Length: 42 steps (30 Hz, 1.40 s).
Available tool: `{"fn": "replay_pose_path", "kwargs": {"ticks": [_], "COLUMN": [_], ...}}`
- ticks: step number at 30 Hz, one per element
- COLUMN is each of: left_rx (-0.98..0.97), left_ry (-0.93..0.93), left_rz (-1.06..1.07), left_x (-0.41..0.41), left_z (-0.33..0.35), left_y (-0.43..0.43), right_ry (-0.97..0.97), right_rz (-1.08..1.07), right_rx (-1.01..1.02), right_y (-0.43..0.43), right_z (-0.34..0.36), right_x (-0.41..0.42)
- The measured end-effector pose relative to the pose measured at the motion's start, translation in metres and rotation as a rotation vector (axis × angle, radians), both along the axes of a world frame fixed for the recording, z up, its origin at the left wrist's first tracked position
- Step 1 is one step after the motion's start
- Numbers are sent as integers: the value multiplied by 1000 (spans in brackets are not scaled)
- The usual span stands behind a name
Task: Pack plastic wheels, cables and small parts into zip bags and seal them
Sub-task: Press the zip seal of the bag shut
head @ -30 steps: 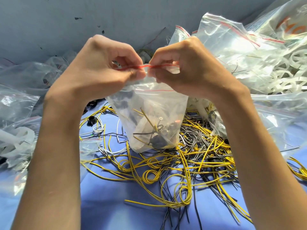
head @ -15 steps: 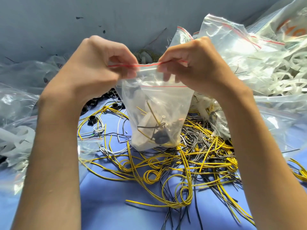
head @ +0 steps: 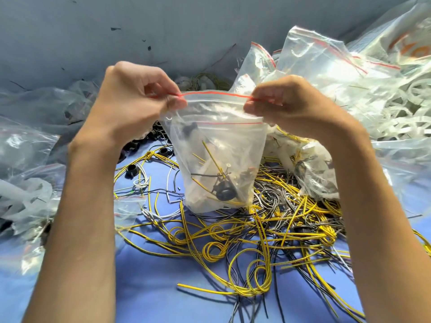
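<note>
Left grip (head: 130, 101) and right grip (head: 293, 106) each pinch one end of the red-edged mouth (head: 214, 93) of a clear zip bag (head: 221, 148), thumb and fingers curled onto the strip. The mouth is stretched level between them in the upper middle of the frame. The bag hangs from it, its bottom just over the cable heap. Inside, low down, lie a black ring (head: 225, 194), short yellow wire ends (head: 211, 157) and some small pale parts too faint to name.

Below and to the right of the bag, a tangle of yellow, black and grey cables (head: 245, 229) spreads across the blue counter (head: 151, 287). Small black plastic parts (head: 131, 170) sit at centre left, near the left wrist.

More clear bags with red strips (head: 326, 66) pile up at the upper right, beside a mass of white plastic pieces (head: 408, 101). Crumpled clear bags (head: 23, 148) crowd the left edge. A dull grey wall (head: 163, 31), flecked with dark marks, fills the top of the frame.
</note>
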<state>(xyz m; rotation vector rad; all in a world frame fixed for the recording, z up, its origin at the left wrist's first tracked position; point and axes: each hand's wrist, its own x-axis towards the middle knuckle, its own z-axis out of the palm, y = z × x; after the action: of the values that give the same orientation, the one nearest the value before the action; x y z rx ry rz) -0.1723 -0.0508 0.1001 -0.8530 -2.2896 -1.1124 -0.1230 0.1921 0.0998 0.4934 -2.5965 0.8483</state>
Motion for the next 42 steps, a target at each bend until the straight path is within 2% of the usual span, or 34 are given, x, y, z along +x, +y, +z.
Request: {"fn": "replay_pose_path", "kwargs": {"ticks": [5, 8, 11, 14, 17, 22, 28, 30, 34, 37, 42], "left_rx": [93, 146, 104, 113, 131, 129, 198, 152, 65, -37, -291], "left_ry": [-7, -150, -278, -195, -79, -40, -63, -81, -262, -373, -563], "left_rz": [-31, -77, -120, -68, 17, 45, -5, 3, -112, -183, -139], "left_x": [2, -1, -4, -6, -7, -8, -6, -7, -10, -10, -14], "left_z": [1, -2, -8, -9, -7, -7, -5, -6, -8, -9, -16], "left_y": [2, 0, -3, -5, -2, 2, 8, 9, 6, 5, -4], "right_ry": [180, 229, 216, 173, 88, -124, -115, -97, -145, -141, -111], "right_rz": [-45, -78, -128, -137, -45, -10, 55, 79, 89, 101, 75], "right_rx": [-31, -37, -78, -184, -312, -33, -30, -65, -221, -249, -195], "right_y": [-4, -3, 2, -1, -7, -12, -18, -21, -16, -14, -17], "right_z": [4, 3, -1, -3, 0, -1, -11, -12, -17, -20, -22], "right_x": [0, -2, -6, -7, -5, -2, -4, -3, -4, -6, -12]}}
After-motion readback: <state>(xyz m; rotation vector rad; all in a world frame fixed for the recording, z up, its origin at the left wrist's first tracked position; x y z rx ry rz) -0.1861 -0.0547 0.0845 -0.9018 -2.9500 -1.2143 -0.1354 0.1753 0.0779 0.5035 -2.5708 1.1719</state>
